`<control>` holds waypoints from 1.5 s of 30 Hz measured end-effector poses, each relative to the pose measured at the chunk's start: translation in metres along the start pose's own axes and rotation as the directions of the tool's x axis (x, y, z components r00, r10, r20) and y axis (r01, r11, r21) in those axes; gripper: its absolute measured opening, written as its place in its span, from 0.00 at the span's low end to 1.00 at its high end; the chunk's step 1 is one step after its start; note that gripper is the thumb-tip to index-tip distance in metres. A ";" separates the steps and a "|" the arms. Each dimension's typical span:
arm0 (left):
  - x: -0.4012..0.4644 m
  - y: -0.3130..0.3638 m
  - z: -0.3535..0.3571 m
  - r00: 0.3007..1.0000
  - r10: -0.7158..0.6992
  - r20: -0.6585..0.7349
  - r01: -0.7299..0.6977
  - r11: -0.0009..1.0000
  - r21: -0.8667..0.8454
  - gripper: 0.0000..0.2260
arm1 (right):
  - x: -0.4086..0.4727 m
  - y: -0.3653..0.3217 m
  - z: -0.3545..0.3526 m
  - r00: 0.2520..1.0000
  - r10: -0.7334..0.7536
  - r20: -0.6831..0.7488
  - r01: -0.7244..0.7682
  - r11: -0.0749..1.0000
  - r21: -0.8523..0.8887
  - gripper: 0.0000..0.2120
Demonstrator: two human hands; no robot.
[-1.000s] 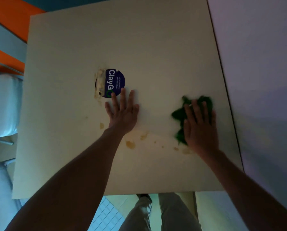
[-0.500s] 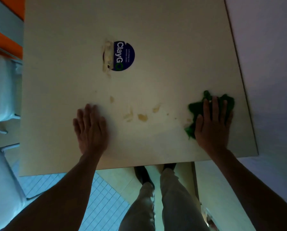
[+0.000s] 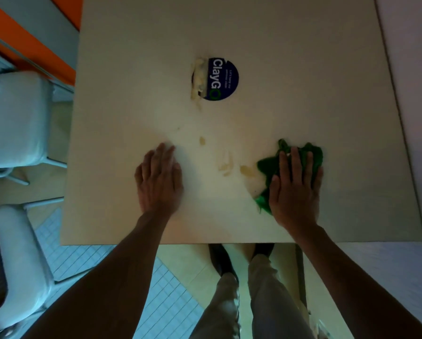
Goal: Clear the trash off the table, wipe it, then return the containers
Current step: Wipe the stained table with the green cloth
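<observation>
Step in hand: we judge this to be the wiping stage; no trash or containers show on the counter in this view.
Green cloth: the crumpled green cloth lies on the counter's right half, closer to the near edge than the far one, well inside the right edge.
Right hand: our right hand lies flat on top of the cloth, fingers spread a little and pointing toward the far edge, palm pressing the cloth down rather than pinching it.
Left hand: our left hand rests palm-down on bare counter near the middle of the near edge, fingers together, holding nothing; we take it as a brace.
Stains: tan smears lie between our two hands, with one blotch just beside the cloth's left side and a small spot further toward the far edge.
Deciding relation: the smears lie to the left of the cloth hand, across the counter's width, so the right hand is the one placed to reach them; we judge a leftward sweep is called for.
Sticker: a round blue ClayGo sticker sits near the counter's centre with pale crusty residue touching its left rim, well beyond both hands.
Risk: we judge the sweep may only spread the wet smears toward our bracing hand.
</observation>
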State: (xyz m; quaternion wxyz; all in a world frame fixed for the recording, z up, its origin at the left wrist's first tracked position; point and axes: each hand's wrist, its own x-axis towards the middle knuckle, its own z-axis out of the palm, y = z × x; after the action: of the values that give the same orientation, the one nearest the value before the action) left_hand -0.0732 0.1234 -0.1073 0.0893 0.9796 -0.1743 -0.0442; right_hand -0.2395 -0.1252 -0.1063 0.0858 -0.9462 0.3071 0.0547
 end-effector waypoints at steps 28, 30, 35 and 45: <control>0.009 -0.030 0.004 0.999 -0.010 0.039 0.011 0.999 -0.039 0.26 | 0.016 -0.137 0.014 0.934 -0.348 0.084 0.353 0.934 -0.050 0.26; 0.009 -0.028 0.005 1.000 -0.009 0.028 0.011 0.998 -0.060 0.26 | 0.059 -0.161 0.014 0.934 -0.356 0.038 0.358 0.932 -0.051 0.26; 0.009 -0.033 0.005 1.000 -0.010 -0.006 0.009 0.995 -0.096 0.26 | 0.105 -0.216 0.021 0.922 -0.387 0.017 0.388 0.921 -0.034 0.27; -0.002 -0.051 0.001 0.993 0.066 -0.097 -0.083 0.979 -0.187 0.22 | -0.029 -0.075 0.011 0.950 -0.308 0.045 0.311 0.947 -0.078 0.26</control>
State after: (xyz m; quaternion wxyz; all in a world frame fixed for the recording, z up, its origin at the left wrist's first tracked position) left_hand -0.0580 0.1710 -0.1177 0.1921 0.9603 -0.2017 -0.0129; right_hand -0.2194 -0.0465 -0.1031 0.0584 -0.9845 0.1508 0.0687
